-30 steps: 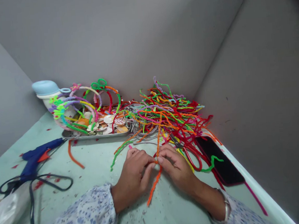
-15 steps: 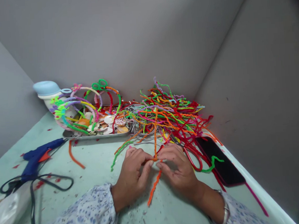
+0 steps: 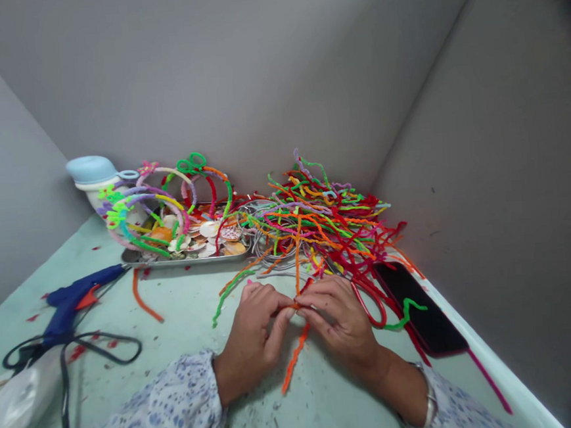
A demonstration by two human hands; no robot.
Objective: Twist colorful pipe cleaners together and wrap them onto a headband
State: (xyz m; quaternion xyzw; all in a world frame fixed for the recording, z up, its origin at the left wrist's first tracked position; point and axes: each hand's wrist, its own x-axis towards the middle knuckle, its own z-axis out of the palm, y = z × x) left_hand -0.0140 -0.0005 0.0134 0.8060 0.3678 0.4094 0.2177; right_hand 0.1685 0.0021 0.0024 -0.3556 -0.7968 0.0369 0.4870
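Note:
Both hands meet over the front middle of the table, pinching orange pipe cleaners (image 3: 295, 359) where they cross. My left hand (image 3: 256, 332) is closed, thumb and index finger on the left side of the crossing. From the right, the fingertips of my right hand (image 3: 340, 318) press together on the same spot. One orange end slants down toward me, while another stands up away from the fingers. The crossing itself is partly hidden by my fingertips. Just right of my right hand lie red-handled scissors (image 3: 382, 308), partly covered by pipe cleaners.
A heap of colourful pipe cleaners (image 3: 332, 217) lies at the back. Left of it, a metal tray (image 3: 190, 261) holds shells and decorated headbands (image 3: 165, 197). A blue glue gun (image 3: 61, 317) with its cord lies left, a black phone (image 3: 424, 315) right. A blue-lidded white container (image 3: 92, 173) stands behind.
My right thumb and fingertips have closed in against my left fingertips at the crossing of the orange pipe cleaners. The rest of the table is unchanged.

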